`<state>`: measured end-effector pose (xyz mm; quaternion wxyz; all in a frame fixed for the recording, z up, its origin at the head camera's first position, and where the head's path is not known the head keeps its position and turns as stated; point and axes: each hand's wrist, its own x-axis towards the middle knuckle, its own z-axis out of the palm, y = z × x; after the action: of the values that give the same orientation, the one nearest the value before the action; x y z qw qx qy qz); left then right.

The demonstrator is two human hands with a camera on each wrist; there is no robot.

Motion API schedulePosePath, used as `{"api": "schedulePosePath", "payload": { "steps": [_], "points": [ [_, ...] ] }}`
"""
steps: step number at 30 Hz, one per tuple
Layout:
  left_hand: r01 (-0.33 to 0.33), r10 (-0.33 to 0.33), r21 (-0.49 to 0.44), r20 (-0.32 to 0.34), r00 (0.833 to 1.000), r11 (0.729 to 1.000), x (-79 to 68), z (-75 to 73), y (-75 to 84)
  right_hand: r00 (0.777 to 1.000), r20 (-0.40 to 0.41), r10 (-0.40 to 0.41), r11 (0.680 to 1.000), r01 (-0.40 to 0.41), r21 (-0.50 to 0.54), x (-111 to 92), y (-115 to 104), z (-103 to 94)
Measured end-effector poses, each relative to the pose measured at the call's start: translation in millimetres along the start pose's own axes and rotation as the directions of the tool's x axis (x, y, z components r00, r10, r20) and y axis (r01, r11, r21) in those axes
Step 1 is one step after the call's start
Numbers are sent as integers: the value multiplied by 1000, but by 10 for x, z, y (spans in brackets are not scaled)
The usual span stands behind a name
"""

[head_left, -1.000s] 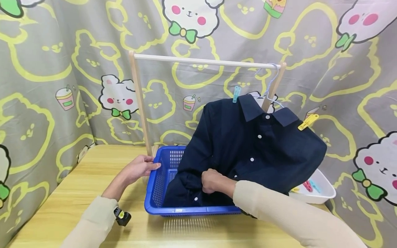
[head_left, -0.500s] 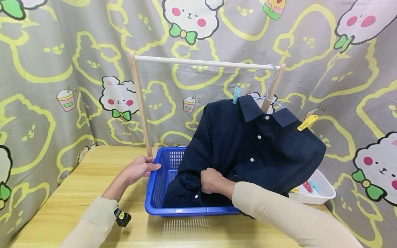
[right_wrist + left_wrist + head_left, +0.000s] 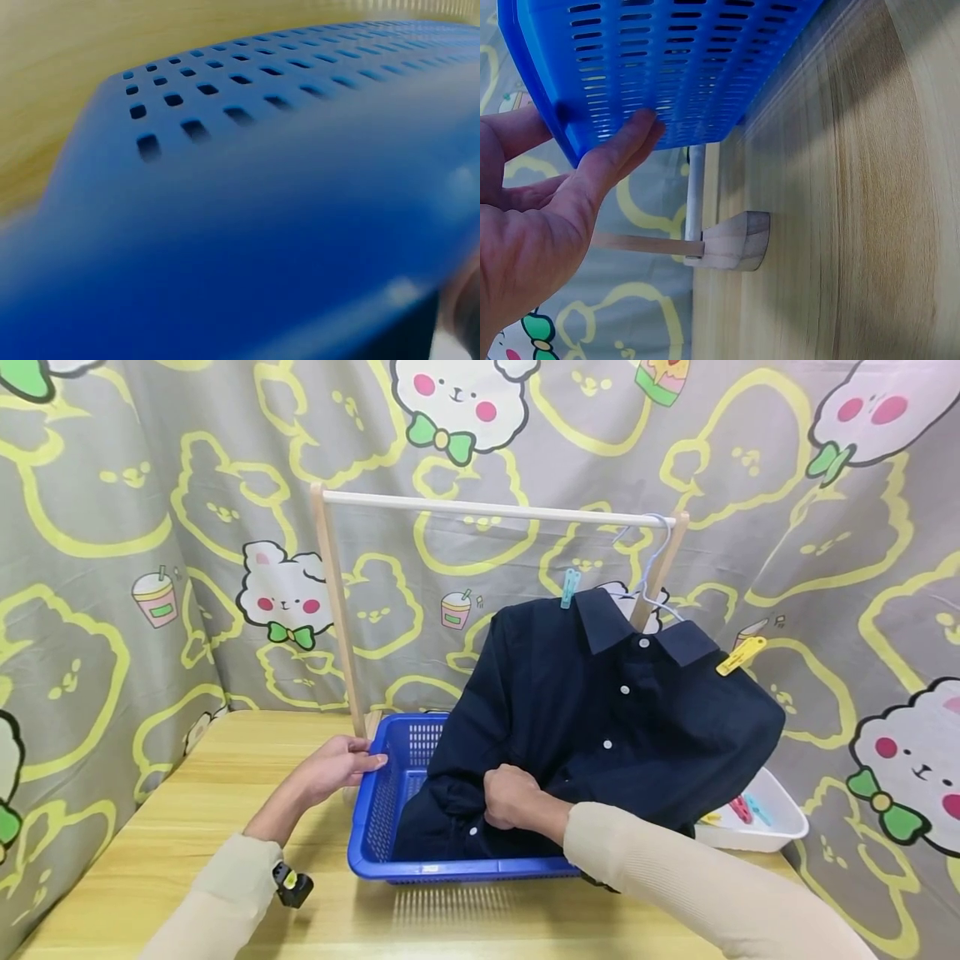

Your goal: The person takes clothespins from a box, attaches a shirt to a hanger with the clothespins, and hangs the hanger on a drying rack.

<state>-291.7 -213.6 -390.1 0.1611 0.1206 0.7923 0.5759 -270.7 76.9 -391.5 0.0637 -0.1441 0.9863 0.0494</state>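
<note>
A dark navy button-up shirt (image 3: 555,685) hangs askew from a pale blue wire hanger (image 3: 654,564), its lower part bunched inside a blue perforated basket (image 3: 480,868). My right hand (image 3: 513,797) grips a fold of the shirt above the basket, fingers curled into the cloth. At the basket's left end, my left hand (image 3: 341,767) holds the rim. The left wrist view shows that hand (image 3: 540,225) with its fingers and thumb on either side of the basket edge (image 3: 562,139). Blurred basket wall (image 3: 225,247) fills most of the right wrist view.
A wooden rack with a white bar (image 3: 480,508) stands behind. One turquoise peg (image 3: 570,588) and one yellow peg (image 3: 741,656) sit on the shirt's shoulders. A white tray (image 3: 780,837) with several pegs stands at right, partly hidden. A patterned curtain (image 3: 420,643) surrounds the table (image 3: 195,810).
</note>
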Motion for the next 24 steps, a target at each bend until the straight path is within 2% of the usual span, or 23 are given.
{"api": "schedulePosePath", "payload": {
  "steps": [5,11,15,19,24],
  "points": [
    [0,0,-8,3,1000,1000,-5,-7,0,1000,-18,-17,998,18,66,3,60,-39],
    [17,-17,14,-6,1000,1000,-8,4,27,991,-118,-63,970,89,228,-15,209,-137],
    [18,-18,22,-11,1000,1000,-10,4,41,980,-183,-78,967,119,226,-34,288,-192],
    [21,-21,20,-13,1000,1000,-10,0,40,977,-195,-88,962,134,237,-69,328,-248],
    [19,-19,9,-11,1000,1000,-8,5,32,975,-218,-53,947,118,299,-97,378,-357]
  ]
}}
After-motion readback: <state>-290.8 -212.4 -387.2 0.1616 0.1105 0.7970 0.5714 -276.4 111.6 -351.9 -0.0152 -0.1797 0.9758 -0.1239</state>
